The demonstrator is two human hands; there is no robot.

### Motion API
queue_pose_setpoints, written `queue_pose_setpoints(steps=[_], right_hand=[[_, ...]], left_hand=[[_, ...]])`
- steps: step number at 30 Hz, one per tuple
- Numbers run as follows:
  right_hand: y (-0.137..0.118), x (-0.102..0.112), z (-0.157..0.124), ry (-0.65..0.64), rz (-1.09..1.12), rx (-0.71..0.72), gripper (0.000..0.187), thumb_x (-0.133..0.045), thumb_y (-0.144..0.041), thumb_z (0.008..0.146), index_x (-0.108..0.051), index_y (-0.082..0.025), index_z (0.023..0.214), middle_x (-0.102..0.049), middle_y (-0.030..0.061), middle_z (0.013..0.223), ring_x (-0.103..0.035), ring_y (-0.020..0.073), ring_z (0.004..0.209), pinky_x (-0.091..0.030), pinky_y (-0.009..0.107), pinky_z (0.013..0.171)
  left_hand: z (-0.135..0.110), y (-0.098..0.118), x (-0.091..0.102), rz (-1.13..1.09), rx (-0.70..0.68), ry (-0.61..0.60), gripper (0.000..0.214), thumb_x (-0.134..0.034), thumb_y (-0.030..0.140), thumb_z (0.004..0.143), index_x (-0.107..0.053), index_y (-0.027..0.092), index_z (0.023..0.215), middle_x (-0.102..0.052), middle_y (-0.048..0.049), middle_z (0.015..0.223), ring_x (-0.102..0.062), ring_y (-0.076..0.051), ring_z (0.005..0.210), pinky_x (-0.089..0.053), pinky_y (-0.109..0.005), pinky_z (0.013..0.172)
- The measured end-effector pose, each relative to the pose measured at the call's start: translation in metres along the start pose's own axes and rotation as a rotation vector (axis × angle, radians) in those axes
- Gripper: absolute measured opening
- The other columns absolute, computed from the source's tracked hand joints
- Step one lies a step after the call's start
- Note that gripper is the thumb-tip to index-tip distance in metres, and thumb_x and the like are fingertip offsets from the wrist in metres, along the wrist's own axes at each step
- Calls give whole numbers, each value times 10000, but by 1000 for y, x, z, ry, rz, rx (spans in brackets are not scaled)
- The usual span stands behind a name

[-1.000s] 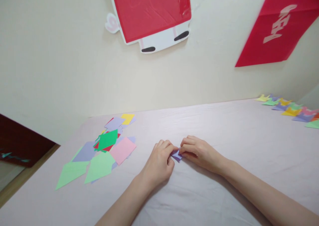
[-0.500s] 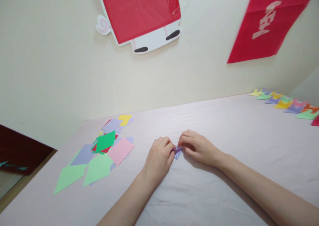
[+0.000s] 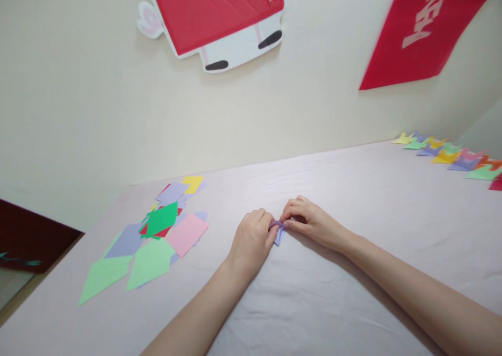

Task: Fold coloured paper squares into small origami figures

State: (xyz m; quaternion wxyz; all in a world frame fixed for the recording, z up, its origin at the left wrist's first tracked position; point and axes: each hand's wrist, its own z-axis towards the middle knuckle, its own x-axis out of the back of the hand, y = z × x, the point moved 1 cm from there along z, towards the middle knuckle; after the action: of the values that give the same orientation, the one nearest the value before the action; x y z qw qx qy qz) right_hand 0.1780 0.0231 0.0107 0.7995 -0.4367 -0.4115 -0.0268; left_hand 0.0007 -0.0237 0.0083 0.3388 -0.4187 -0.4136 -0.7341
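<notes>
A small folded piece of purple paper (image 3: 278,234) lies between my hands near the middle of the table, its top edge bent up and its lower tip pointing toward me. My left hand (image 3: 254,237) pinches its left side between thumb and fingers. On the opposite side, my right hand (image 3: 304,215) grips the upper right corner, thumb below and fingers curled over. Much of the paper's two ends is hidden under my fingertips.
Loose coloured paper sheets, among them a pink one (image 3: 187,234) and a dark green one (image 3: 162,219), overlap at the left. Folded paper pieces (image 3: 446,156) stand in rows at the far right. A wall with red decorations (image 3: 219,11) rises behind the pale tablecloth (image 3: 333,303).
The paper's top edge has been bent upward, where it lay flatter before. My right thumb has closed onto the paper. The view has shifted slightly.
</notes>
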Motion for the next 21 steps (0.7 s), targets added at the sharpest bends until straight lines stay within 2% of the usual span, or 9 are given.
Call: queue_pose_setpoints(steps=[10, 21], right_hand=[[-5, -5, 4, 21, -15, -104, 89, -673, -188, 846, -682, -215, 762, -619, 7, 765, -496, 187, 788, -365, 336, 763], [-5, -7, 7, -7, -26, -155, 85, -704, -224, 828, -673, -203, 752, -608, 6, 763, -488, 186, 805, -339, 328, 764]], left_hand=[[6, -2, 5, -152, 114, -72, 96, -554, 128, 850, -565, 198, 785, -590, -5, 793, -559, -174, 743, -409, -280, 681], [11, -8, 8, -181, 108, -159, 88, -548, 185, 886, -611, 184, 825, -646, -23, 812, -587, -183, 751, -405, -274, 684]])
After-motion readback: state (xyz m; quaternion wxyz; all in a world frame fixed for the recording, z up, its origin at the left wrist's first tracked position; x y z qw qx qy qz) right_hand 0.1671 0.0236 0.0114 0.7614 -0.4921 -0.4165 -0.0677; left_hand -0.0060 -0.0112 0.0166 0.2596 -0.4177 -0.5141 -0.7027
